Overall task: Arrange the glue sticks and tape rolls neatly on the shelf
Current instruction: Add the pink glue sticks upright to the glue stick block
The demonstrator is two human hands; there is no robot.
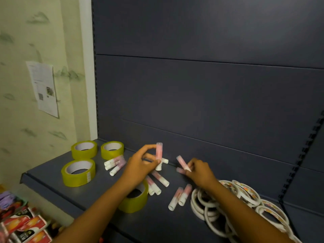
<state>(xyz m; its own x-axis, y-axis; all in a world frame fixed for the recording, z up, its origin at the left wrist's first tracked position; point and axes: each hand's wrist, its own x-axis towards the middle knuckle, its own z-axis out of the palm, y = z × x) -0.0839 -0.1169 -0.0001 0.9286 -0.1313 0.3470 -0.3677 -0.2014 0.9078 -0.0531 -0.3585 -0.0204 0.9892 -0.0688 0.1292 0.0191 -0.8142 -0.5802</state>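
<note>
Pink-and-white glue stick (158, 156) stands upright, pinched in my left hand (140, 165); my right hand (198, 171) grips another glue stick (182, 163) tilted.

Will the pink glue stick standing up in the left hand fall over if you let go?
Probably. The upright glue stick is tall and narrow, so a nudge could tip it. Being round, it would likely roll like the ones lying on the shelf. The left hand pinches it.

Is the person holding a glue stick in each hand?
Yes: the left hand holds one glue stick upright, and the right hand pinches another glue stick.
</note>
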